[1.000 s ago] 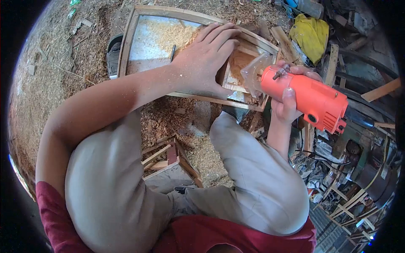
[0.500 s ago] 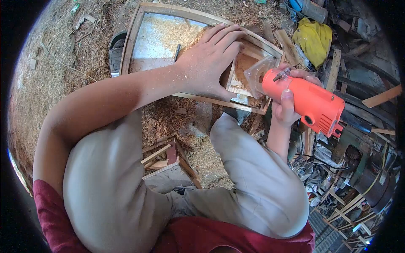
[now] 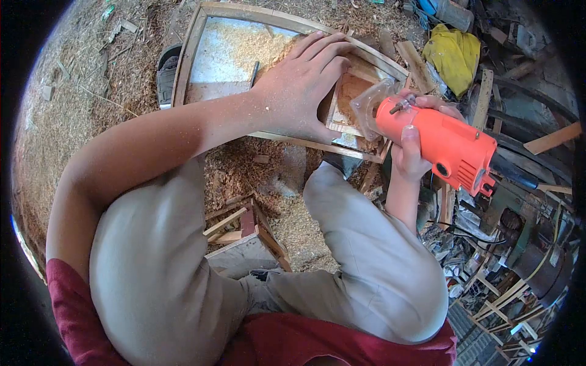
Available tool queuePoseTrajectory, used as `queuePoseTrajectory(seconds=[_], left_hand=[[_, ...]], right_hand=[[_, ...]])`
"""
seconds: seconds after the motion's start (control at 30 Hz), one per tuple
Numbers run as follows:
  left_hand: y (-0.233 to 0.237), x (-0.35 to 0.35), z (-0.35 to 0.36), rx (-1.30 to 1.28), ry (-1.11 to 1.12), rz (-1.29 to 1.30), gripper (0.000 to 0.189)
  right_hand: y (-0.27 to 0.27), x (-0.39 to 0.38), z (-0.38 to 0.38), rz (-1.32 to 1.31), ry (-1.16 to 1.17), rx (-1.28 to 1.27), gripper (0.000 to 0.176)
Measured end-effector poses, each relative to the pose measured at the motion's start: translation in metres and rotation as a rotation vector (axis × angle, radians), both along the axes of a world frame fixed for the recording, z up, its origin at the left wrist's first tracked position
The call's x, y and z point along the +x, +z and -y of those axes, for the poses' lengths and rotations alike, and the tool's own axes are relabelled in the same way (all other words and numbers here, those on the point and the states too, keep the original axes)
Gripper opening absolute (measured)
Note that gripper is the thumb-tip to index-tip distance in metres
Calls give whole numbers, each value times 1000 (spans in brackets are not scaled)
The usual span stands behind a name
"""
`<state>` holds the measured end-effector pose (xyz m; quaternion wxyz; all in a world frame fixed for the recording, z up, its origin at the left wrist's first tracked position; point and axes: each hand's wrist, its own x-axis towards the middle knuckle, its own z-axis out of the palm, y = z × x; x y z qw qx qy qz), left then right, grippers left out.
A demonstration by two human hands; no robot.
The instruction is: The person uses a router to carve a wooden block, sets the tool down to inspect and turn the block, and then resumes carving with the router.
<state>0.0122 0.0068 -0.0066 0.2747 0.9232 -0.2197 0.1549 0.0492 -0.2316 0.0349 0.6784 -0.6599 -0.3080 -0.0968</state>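
An orange power trimmer (image 3: 439, 143) with a clear plastic base (image 3: 370, 108) lies in the grip of my right hand (image 3: 412, 146), its thumb on the near side. The base is tilted over the right end of a wooden frame (image 3: 287, 18). My left hand (image 3: 305, 88) lies across that frame with its fingers spread, over a small wooden piece (image 3: 343, 110) inside it; the palm hides part of this piece. A dark pencil-like stick (image 3: 255, 73) rests on the white, sawdust-covered panel (image 3: 223, 55) to the left of the hand.
Between my knees stands a small wooden box (image 3: 244, 253). Yellow cloth (image 3: 453, 58) lies at the upper right near wood offcuts (image 3: 416, 67). Cords, machinery (image 3: 543, 268) and scrap fill the right side. A dark shoe (image 3: 166, 79) is left of the frame.
My right hand has shifted the trimmer slightly to the left, and its clear base has turned a little. My left hand stays nearly where it was.
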Motion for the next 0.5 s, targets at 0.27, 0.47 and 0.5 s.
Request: queuePoseTrajectory(seconds=[0.27,0.47,0.5], left_hand=[[1,-1,2,6,19,-9,104],[-1,0,1,10,14,5,109],[-1,0,1,5,13,6,109]], right_hand=[[-3,-1,0,-47,80,64,66],[-4,-3,3,-64,53,11,65],[-5,-2,4,-71,47,7,65]])
